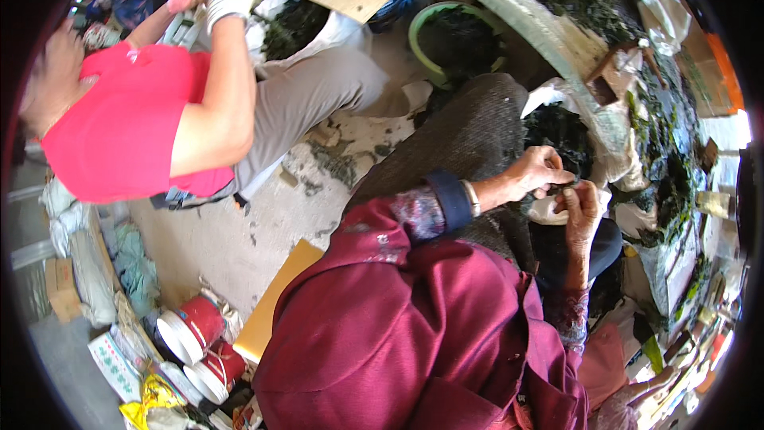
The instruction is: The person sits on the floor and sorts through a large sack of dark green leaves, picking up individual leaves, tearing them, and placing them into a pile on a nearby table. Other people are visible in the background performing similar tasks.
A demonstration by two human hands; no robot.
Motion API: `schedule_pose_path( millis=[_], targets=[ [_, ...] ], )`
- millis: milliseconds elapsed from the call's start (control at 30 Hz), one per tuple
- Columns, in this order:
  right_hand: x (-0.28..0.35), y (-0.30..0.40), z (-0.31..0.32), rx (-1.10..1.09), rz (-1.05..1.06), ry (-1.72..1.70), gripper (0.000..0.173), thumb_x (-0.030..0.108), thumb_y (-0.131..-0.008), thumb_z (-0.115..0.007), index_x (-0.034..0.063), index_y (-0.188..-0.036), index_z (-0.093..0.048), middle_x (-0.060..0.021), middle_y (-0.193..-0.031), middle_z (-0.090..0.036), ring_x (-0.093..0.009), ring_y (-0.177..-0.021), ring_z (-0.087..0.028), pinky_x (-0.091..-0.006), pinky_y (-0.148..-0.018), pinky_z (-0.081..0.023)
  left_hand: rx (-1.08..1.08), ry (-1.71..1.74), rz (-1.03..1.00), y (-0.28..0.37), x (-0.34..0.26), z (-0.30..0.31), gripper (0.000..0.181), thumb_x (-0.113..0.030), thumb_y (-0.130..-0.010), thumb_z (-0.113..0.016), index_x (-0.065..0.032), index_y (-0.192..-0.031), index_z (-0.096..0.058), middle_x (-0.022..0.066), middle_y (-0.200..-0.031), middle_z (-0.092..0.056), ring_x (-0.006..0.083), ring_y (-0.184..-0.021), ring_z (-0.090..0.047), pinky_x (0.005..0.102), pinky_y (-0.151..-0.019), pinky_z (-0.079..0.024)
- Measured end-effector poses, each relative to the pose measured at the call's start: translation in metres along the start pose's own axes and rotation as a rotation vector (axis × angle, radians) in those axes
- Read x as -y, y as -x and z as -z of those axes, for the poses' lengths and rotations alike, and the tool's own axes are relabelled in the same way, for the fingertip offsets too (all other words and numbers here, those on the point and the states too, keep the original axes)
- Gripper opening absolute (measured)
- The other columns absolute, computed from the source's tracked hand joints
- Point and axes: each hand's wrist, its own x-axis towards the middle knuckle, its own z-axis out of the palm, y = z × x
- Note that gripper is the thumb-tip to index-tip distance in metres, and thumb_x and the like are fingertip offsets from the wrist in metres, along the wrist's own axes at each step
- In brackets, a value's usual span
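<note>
My left hand (530, 175), with a bracelet at its wrist, pinches a small dark strip of what looks like seaweed (574, 181) between thumb and finger. Opposite it, my right hand (580, 215) grips the same strip, and the fingertips almost meet. The fingers hide most of the strip. Just beyond my hands, a white sack (546, 94) stands open, holding a heap of dark, wet seaweed (555, 128). My knee (477, 113), in dark knitted cloth, is beside the sack.
Seaweed covers a raised surface (662, 149) with a pale curved rim (525, 6). A green basket (425, 51) of dark seaweed stands ahead. A co-worker in a pink shirt (137, 119) sits left, wearing gloves. Red-and-white buckets (194, 328) and a yellow board (280, 298) are at lower left.
</note>
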Motion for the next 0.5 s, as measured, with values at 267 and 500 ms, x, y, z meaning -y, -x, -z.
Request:
schedule_pose_path(
  millis=[267, 500],
  targets=[
    [0.045, -0.024, 0.023, 0.053, -0.132, -0.512, 0.015, 0.018, -0.091, -0.059, 0.0060, -0.089, -0.051, -0.0064, -0.096, -0.057, -0.016, -0.079, -0.062, -0.0301, -0.073, -0.053, 0.278, -0.178, 0.002, -0.008, -0.072, 0.039, 0.023, -0.016, -0.081, -0.070, -0.0051, -0.098, -0.060, -0.0028, -0.079, -0.057, 0.0034, -0.055, -0.048, 0.0176, -0.047, -0.037],
    [0.065, -0.047, 0.026, 0.097, -0.094, -0.536, 0.026, 0.013, -0.091, -0.059, 0.0036, -0.115, -0.052, -0.0020, -0.099, -0.058, -0.010, -0.075, -0.059, -0.0235, -0.069, -0.050, 0.464, -0.554, -0.139, -0.035, -0.083, -0.017, 0.068, -0.016, -0.072, -0.079, -0.0006, -0.129, -0.046, 0.0067, -0.105, -0.063, 0.0117, -0.090, -0.059, 0.0266, -0.082, -0.049]
  ],
)
